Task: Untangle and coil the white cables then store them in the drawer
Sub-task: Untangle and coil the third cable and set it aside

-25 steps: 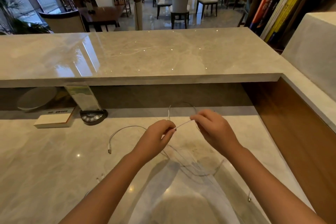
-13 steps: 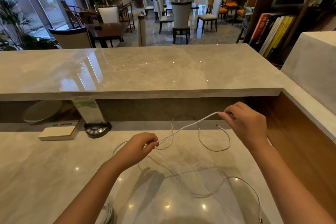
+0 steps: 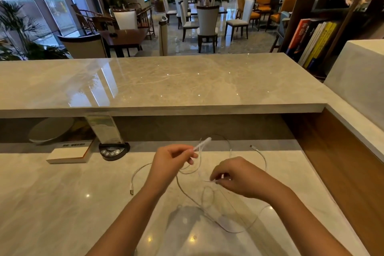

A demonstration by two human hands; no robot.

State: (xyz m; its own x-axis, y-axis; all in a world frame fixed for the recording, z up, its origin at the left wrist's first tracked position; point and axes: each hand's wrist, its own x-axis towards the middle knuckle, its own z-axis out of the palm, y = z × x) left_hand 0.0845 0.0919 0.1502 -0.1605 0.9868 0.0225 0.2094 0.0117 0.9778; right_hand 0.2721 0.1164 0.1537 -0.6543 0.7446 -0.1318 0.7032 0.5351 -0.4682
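Thin white cables (image 3: 188, 194) lie in loose tangled loops on the lower marble desk (image 3: 52, 203). My left hand (image 3: 171, 161) pinches a doubled-over bend of cable that sticks up past its fingertips. My right hand (image 3: 234, 176) is lower and to the right, fingertips pinched on another stretch of the same tangle just above the desk. One plug end (image 3: 131, 191) rests on the desk left of my left forearm. Another plug end (image 3: 252, 147) lies at the back right. No drawer is in view.
A raised marble counter (image 3: 166, 83) overhangs the back of the desk. Beneath it sit a white book or box (image 3: 68, 154), a black button base holding a clear sign (image 3: 113, 150) and a pale dish (image 3: 49, 131). A wooden side panel (image 3: 342, 164) bounds the right.
My right hand has come down and left from its raised spot at the right, regripping the cable close to the desk. My left hand has risen, its cable bend now pointing up.
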